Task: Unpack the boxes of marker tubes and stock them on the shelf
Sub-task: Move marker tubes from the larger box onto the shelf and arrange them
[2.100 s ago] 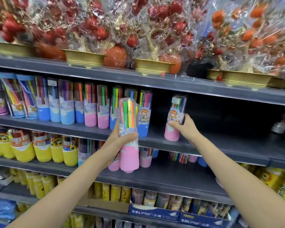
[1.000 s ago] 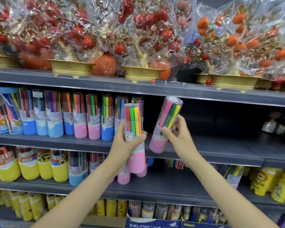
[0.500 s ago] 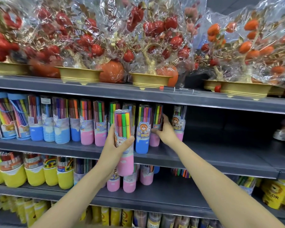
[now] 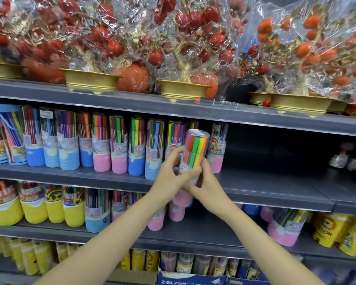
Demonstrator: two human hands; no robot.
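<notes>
Both hands now grasp the clear pink-bottomed plastic marker tube (image 4: 193, 159), right hand (image 4: 206, 183) joining left hand (image 4: 171, 177) after shelving its own, just before the grey metal shelf (image 4: 275, 190), so next up.

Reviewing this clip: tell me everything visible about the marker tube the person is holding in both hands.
The marker tube is a clear plastic cylinder with a pale lid, a printed cartoon label round its middle and a pink base. Inside stand pink, orange, green and yellow markers. It is roughly upright, its top leaning slightly right, held in the air before the middle shelf, at the right end of the row of tubes. The left hand and the right hand both grip its lower half, hiding part of the label.
</notes>
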